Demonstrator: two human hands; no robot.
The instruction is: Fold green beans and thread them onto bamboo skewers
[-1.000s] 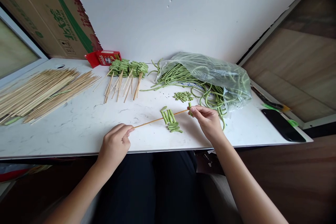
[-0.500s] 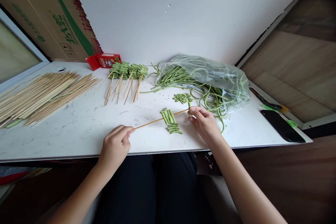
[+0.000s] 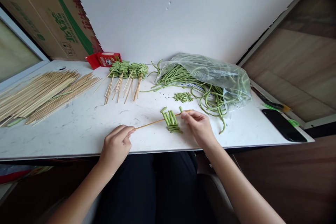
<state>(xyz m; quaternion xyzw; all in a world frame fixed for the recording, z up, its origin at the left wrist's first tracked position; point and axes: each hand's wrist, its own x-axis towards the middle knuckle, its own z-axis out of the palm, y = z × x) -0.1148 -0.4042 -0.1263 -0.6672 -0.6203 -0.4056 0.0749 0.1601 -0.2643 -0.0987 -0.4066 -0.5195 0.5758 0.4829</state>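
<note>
My left hand (image 3: 116, 144) pinches the near end of a thin bamboo skewer (image 3: 151, 123) that slants up to the right over the white table (image 3: 78, 129). At the skewer's far end my right hand (image 3: 198, 126) pinches a short green bean piece (image 3: 181, 109) threaded on it. A small heap of cut bean pieces (image 3: 171, 120) lies on the table under the skewer, just left of my right hand.
A plastic bag of long green beans (image 3: 207, 78) lies behind my right hand, with more cut pieces (image 3: 183, 96) before it. Finished bean skewers (image 3: 126, 75) lie at the back, bare skewers (image 3: 42, 92) at left. A black phone (image 3: 283, 125) rests at right, a cardboard box (image 3: 49, 14) at back left.
My right hand has slid left along the skewer, carrying the bean piece closer to the heap. My left hand has stayed in place.
</note>
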